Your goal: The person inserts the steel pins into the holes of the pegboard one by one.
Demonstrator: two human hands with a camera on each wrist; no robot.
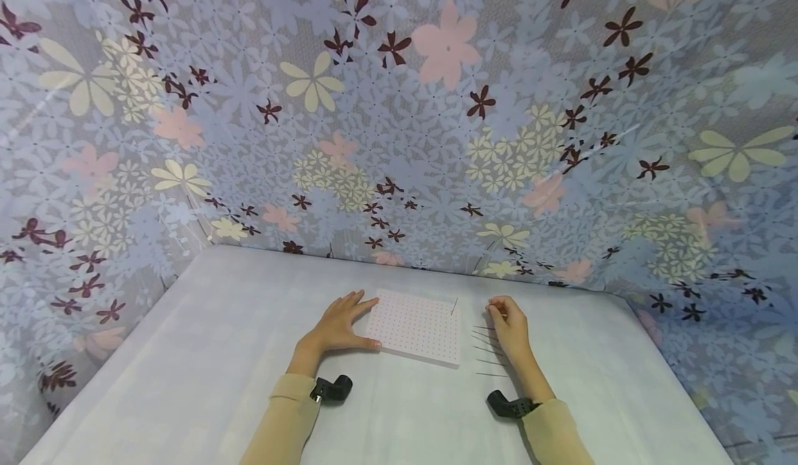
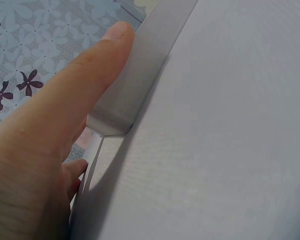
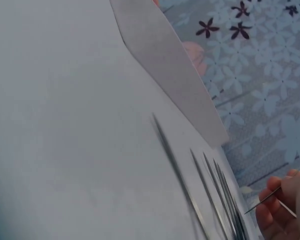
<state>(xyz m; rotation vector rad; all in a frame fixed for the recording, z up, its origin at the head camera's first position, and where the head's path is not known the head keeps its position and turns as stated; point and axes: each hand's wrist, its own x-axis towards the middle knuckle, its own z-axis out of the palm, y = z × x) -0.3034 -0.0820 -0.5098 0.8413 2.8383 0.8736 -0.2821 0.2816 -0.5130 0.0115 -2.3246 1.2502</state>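
Note:
A white square board [image 1: 411, 328] dotted with rows of small holes lies on the table. My left hand [image 1: 339, 323] spans its left end with spread, straight fingers; the thumb [image 2: 102, 60] rests along the board's side wall in the left wrist view. One thin metal needle [image 1: 454, 307] stands upright near the far right corner of the board. Right of the board, my right hand [image 1: 511, 326] pinches another thin pointed needle [image 3: 262, 201] between thumb and fingertips. Several more needles [image 3: 210, 187] lie side by side on the table, partly under that hand.
A pale cloth covers the table [image 1: 206, 354]. Behind it and at both sides hangs a floral curtain [image 1: 399, 139]. Black wrist cameras are strapped at the left sleeve [image 1: 283, 416] and the right sleeve [image 1: 555, 430].

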